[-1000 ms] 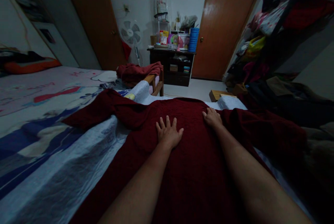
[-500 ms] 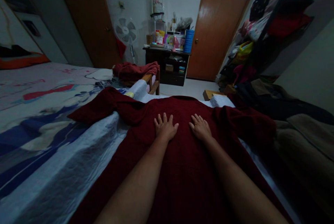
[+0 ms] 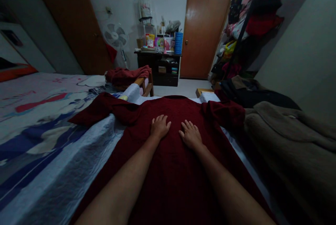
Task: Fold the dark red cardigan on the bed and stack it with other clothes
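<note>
Both hands are lying palm-down on the garment (image 3: pixel 168 179), with neither one pinching the cloth as far as I am seeing. The left hand (image 3: pixel 159 127) is resting on the upper body, fingers slightly apart; the right hand (image 3: pixel 191 134) is resting near it, fingers loosely spread, and a strip of dark red is showing between them.

The garment is lying lengthwise in front of me on the pale sheet (image 3: pixel 65 172), its collar (image 3: pixel 177 97) pointing away towards the cabinet (image 3: pixel 157 69) and its lower part running out of view at the bottom. The left sleeve (image 3: pixel 97 107) is reaching sideways over the bed (image 3: pixel 34 95), folding near the shoulder. The right sleeve (image 3: pixel 227 114) is lying more bunched and ending by the coat (image 3: pixel 275 123); I am not managing to tell whether the two are touching.

Judging from how things are lying, I am taking this for smoothing out, and it is looking well advanced: the body is lying broad and mostly flat, and both sleeves are extending to the sides. What is seeming left is the creasing in the sleeves, the right one above all. The hem is falling outside the view, so I am leaving that unjudged
</note>
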Action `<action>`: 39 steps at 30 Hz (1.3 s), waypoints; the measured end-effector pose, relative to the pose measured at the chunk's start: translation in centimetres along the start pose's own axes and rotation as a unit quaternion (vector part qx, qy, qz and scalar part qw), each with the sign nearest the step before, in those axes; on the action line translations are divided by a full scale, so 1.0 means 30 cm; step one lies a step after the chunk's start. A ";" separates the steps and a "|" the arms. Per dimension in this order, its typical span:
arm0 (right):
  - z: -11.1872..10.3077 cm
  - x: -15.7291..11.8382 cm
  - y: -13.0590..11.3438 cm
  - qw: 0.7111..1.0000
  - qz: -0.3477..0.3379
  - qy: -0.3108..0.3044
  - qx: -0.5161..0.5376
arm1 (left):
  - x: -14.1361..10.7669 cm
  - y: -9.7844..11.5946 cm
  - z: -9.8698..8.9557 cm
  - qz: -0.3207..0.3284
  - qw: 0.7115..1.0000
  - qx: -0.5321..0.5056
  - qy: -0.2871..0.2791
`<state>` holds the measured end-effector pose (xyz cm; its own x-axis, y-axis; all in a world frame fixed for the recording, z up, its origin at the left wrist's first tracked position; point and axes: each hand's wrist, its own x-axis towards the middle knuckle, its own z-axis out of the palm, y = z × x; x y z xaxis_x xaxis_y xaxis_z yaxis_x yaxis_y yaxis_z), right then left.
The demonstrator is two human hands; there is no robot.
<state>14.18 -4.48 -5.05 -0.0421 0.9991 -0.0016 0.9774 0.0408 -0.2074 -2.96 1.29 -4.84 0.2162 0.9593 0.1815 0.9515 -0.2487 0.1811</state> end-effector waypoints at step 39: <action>-0.008 -0.425 -0.089 0.999 0.023 0.001 0.040 | -0.614 -0.012 -0.126 0.102 0.994 -0.006 -0.036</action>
<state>12.16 -17.33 -4.25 0.0025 0.9999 -0.0099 0.9586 -0.0052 -0.2846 -8.11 -16.79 -4.60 0.4195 0.8960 0.1456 0.8839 -0.4398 0.1593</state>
